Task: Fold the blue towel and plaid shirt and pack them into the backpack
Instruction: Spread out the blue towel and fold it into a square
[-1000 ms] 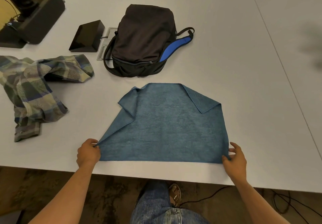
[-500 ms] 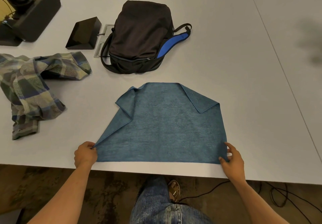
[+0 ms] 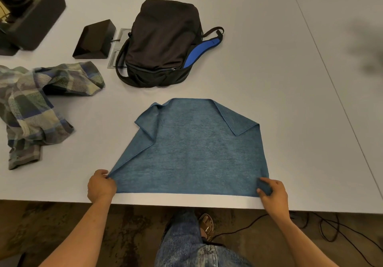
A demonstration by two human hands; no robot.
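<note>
At the table's [image 3: 269, 63] near edge, both hands pinch the blue towel [image 3: 192, 152]
Left hand [image 3: 101, 185] grips its 7 o'clock corner, fingers curled; right hand [image 3: 273, 192] bunches its 5 o'clock corner.

The towel [image 3: 192, 152] is spread on the worktop [image 3: 290, 80] between the left hand [image 3: 101, 185] and the right hand [image 3: 273, 192], each placed at a near corner. The backpack [image 3: 163, 44] is laid beyond the towel, farther from both hands. The shirt [image 3: 35, 105] is heaped to the left of the left hand and beyond it, beside the backpack.
</note>
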